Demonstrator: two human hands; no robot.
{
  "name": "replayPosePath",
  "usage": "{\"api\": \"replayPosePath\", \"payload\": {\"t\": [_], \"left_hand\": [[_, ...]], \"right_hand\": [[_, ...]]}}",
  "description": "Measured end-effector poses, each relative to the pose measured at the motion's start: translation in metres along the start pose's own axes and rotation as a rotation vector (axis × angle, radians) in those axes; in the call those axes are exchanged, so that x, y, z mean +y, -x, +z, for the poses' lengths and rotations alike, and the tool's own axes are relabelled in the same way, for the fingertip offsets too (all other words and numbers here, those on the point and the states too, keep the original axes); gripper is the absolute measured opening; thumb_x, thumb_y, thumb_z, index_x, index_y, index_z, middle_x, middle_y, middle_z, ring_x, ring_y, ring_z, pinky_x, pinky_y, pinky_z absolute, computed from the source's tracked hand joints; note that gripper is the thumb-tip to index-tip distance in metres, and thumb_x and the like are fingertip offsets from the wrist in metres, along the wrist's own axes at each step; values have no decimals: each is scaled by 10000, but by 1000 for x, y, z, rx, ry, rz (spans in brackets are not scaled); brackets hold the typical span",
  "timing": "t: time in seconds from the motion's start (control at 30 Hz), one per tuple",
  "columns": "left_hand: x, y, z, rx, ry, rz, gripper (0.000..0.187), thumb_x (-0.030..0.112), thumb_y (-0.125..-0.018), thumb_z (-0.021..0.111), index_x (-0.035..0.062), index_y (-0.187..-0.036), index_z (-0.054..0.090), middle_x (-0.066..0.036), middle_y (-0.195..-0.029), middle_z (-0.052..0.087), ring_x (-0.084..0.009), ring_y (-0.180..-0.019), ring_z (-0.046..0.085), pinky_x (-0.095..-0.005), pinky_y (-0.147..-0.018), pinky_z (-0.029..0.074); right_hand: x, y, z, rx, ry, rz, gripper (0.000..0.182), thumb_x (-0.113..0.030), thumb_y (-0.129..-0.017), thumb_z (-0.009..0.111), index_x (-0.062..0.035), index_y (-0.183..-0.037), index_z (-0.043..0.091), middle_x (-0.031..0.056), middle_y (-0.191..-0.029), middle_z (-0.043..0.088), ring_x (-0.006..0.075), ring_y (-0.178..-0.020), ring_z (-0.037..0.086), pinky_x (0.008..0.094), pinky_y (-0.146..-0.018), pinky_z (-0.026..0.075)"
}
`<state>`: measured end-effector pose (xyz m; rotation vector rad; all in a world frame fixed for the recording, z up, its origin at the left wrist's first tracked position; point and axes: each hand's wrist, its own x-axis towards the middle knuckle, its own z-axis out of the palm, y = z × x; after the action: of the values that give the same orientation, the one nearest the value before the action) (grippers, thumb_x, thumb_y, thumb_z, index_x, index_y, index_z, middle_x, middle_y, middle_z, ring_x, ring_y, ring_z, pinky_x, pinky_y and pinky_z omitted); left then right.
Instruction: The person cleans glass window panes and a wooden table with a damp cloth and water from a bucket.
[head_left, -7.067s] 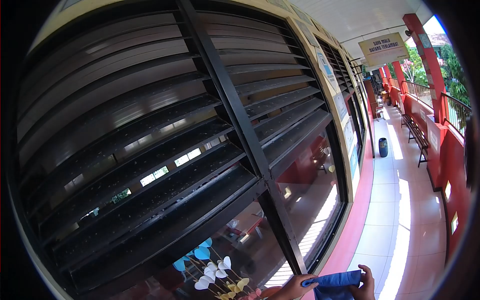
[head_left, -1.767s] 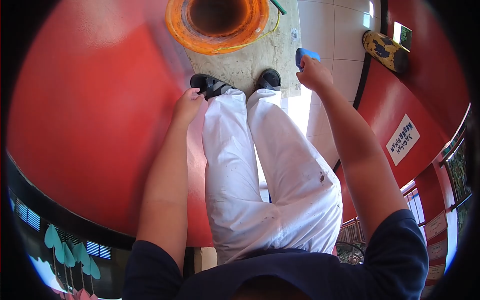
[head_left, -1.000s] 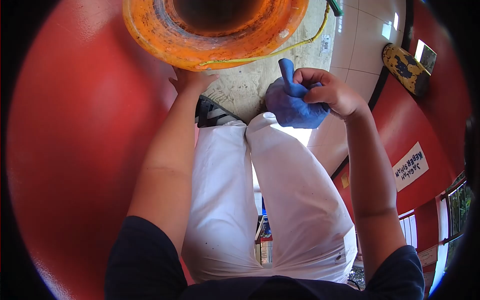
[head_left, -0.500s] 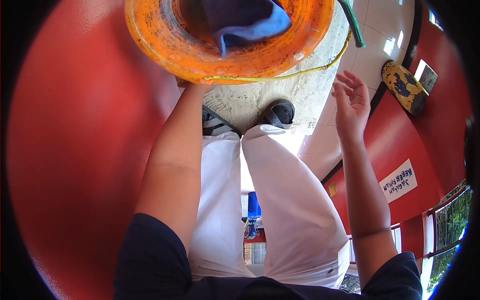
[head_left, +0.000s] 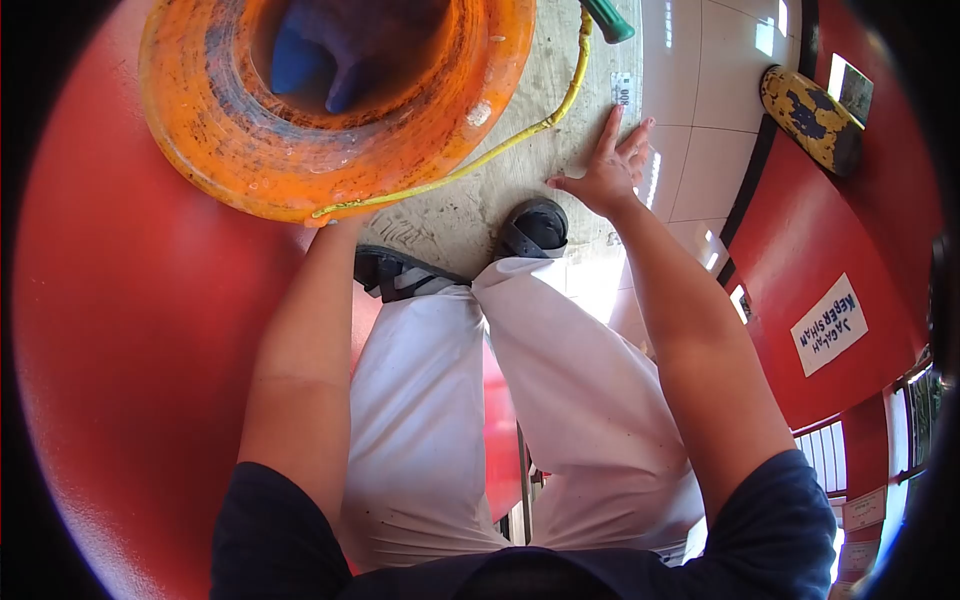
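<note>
An orange bucket [head_left: 430, 150] with a scuffed, wide rim fills the upper left. Dark blue cloth [head_left: 345, 85] lies inside it. A yellow rope handle [head_left: 490, 155] with a green grip [head_left: 607, 18] loops from its near edge out to the right. My left hand [head_left: 342, 230] reaches beneath the near rim; only the wrist shows, and its fingers are hidden by the bucket. To the right, my right hand [head_left: 608, 172] is open with fingers spread at the right edge of a pale wooden board [head_left: 450, 215], holding nothing.
My sandalled feet [head_left: 535, 228] stand on the board. A red wall [head_left: 130, 350] curves along the left. Pale floor tiles [head_left: 690, 150] run along the right, with a yellow-and-dark worn object [head_left: 810, 115] by a red wall that bears a paper sign [head_left: 830, 325].
The bucket has shifted left and nearer, with my left arm still under its rim. My right hand has moved left and down to the board's edge, fingers spreading. The view has shifted slightly.
</note>
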<state>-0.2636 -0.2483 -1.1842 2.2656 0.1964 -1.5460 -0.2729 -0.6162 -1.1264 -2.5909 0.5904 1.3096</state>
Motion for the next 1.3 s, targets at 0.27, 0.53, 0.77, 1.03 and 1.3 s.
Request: {"api": "replayPosePath", "payload": {"t": [0.27,0.53,0.77,1.03,1.3], "left_hand": [[-4,2,14,8,24,-99,867,474,-908,643,102,-1532,170,-157,-1592,163,-344,-1457,183,-515,-1192,182],[28,19,-2,91,45,-350,1190,480,-811,768,149,-1550,-104,-204,-1610,-122,-391,-1495,-48,-634,-1160,136],[43,64,32,557,209,-341,1411,512,-668,873,213,-1574,-167,-177,-1633,-221,-368,-1520,-152,-700,-1142,85],[18,247,349,1014,89,143,797,349,-834,736,168,-1512,359,-152,-1591,298,-354,-1465,295,-582,-1134,284],[-144,432,780,-299,588,-700,824,533,-835,719,56,-1456,462,-177,-1472,495,-311,-1360,477,-410,-1093,411]], "right_hand": [[11,1,12,48,26,-82,1553,-539,-548,931,-150,-1565,-176,375,-1527,-275,597,-1442,-85,678,-1119,183],[3,5,0,-26,-22,-32,1543,-494,-552,942,-194,-1567,-181,358,-1531,-292,632,-1426,-66,706,-1086,198],[12,41,1,38,-162,-72,1550,-474,-567,950,-275,-1545,-236,253,-1539,-372,599,-1447,-53,738,-1081,234],[121,70,58,461,-31,-418,899,-517,-827,728,-261,-1557,271,154,-1662,57,449,-1503,110,638,-1106,315],[544,90,207,-236,338,-246,620,-430,-910,671,-86,-1407,533,187,-1433,531,321,-1345,488,415,-1109,391]]}}
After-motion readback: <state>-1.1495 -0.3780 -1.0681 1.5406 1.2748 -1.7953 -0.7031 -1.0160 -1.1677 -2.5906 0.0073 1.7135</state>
